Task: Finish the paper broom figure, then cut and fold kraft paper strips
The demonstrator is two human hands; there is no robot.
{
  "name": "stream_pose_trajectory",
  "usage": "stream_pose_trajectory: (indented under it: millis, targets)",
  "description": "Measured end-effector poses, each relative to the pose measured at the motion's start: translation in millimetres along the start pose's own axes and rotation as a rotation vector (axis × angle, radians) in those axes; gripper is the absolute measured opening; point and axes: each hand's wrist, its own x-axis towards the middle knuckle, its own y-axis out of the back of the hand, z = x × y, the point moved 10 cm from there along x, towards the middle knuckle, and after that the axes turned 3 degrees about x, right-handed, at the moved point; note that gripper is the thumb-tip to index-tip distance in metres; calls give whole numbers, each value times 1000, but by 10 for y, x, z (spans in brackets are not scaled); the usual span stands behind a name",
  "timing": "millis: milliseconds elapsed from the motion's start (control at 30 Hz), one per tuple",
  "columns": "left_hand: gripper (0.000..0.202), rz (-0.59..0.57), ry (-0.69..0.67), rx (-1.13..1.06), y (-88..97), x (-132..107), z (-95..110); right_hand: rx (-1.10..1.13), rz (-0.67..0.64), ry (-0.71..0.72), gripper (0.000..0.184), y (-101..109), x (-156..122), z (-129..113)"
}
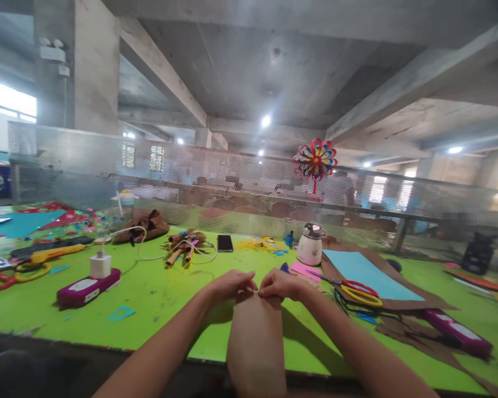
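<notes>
A long strip of brown paper [255,342] lies on the green table [157,298] and runs from the near edge away from me. My left hand [232,285] pinches its far end on the left, fingers closed. My right hand [283,284] pinches the same far end on the right, fingers closed. The two hands almost touch each other at the middle of the strip's far edge.
Red-and-yellow scissors [357,291] lie on a blue sheet [369,275] to the right. A white jug [310,244], a phone [224,242], rolled brown paper tubes [182,247], a purple box [87,288] with a white charger and a mesh fence behind.
</notes>
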Motion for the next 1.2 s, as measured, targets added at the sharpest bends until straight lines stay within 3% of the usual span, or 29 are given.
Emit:
stream_pose_trajectory:
  millis: [100,333,533,700,967,1200]
  targets:
    - [37,-35,-32,120,-67,-22,23,-66,40,28,18,-17,14,71]
    - [27,-82,-153,496,-153,47,54,-201,133,159,17,44,-116,84]
    - [14,-9,-169,580,-160,60,49,-240,144,229,14,109,-221,159]
    - [9,-18,-142,649,-178,96,-7,-227,148,244,15,82,-236,277]
    - [11,-47,-198,729,-232,77,38,-231,242,285,7,116,-332,135]
    - [10,67,-271,744,-156,27,190,-69,306,285,5,144,-379,109]
